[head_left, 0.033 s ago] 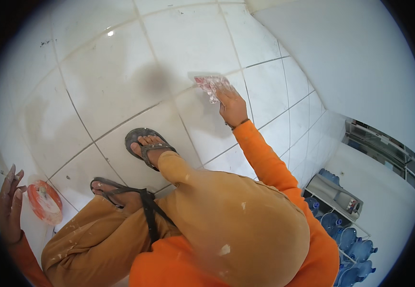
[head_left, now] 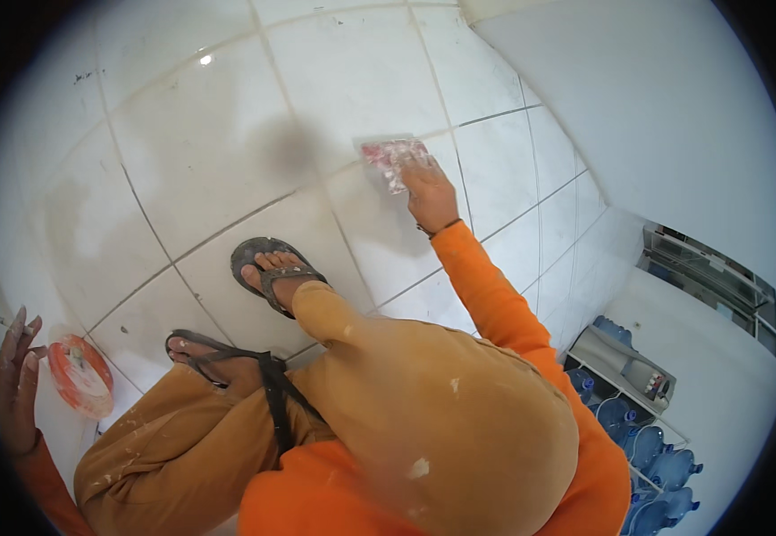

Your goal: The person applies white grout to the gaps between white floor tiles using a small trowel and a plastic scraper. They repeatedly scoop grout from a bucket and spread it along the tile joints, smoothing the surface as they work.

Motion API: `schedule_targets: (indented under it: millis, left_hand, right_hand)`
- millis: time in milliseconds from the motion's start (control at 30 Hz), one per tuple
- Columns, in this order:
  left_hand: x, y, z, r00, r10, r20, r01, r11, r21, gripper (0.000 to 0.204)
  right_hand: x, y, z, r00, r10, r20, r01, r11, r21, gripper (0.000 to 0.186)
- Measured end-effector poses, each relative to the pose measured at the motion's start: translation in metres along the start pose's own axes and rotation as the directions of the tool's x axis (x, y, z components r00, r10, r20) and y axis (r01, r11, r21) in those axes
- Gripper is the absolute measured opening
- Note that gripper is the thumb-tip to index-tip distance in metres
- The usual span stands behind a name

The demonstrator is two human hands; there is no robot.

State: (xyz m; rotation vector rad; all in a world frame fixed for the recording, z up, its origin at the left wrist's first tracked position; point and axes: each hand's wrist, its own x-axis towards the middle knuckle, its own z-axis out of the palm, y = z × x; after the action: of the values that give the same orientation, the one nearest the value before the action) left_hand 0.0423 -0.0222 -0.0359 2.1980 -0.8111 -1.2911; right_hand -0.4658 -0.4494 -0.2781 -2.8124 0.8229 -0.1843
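My right hand [head_left: 432,194] presses a crumpled red-and-white sheet [head_left: 386,161], smeared with white, onto the tiled floor [head_left: 352,71]. The sheet lies across a tile joint; whether it is cloth or plastic I cannot tell. Some joints there look pale and filled, others dark. At the far left, my left hand [head_left: 18,384] is raised with its fingers partly apart. A thin white stick that looks like a cigarette [head_left: 14,326] is pinched between two of them. Close beside that hand, an orange-red dish [head_left: 55,371] with white paste inside rests on the floor.
My sandalled feet [head_left: 276,279] are on the tiles below my bent knees. A white wall [head_left: 647,98] rises at the right. Several blue water bottles [head_left: 669,469] sit on a rack at the lower right, beside a grey appliance [head_left: 620,362]. A window-like opening [head_left: 714,277] is farther up.
My right hand and the sheet have shifted very slightly left, and the sheet lies a little flatter. The whole view has moved slightly; my left hand keeps its pose.
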Motion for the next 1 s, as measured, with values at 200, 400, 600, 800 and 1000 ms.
schedule_targets:
  millis: [200,400,600,800,1000]
  left_hand:
    - [-0.007,-0.002,0.007,1.000,0.002,-0.018,-0.002,1.000,-0.022,0.056]
    - [-0.007,-0.008,0.009,0.999,-0.031,0.011,0.031,0.999,-0.034,0.058]
    - [-0.013,0.001,0.011,0.999,-0.037,-0.005,0.037,0.999,0.027,0.058]
    - [-0.001,-0.006,0.011,1.000,0.005,0.002,-0.005,1.000,-0.004,0.059]
    - [-0.004,0.001,0.007,0.998,-0.062,0.008,0.062,0.996,0.070,0.060]
  right_hand:
    - [-0.060,0.002,0.013,0.983,-0.144,0.113,0.146,0.989,-0.005,0.046]
    - [0.012,0.029,-0.031,0.894,0.430,0.123,-0.414,0.900,-0.141,0.054]
    - [0.027,-0.047,0.034,0.883,0.358,0.302,-0.339,0.934,-0.115,0.052]
    - [-0.011,-0.087,-0.004,0.920,0.154,0.360,-0.193,0.979,0.073,0.045]
    - [0.005,-0.045,0.005,0.994,-0.088,-0.064,0.091,0.995,0.042,0.038]
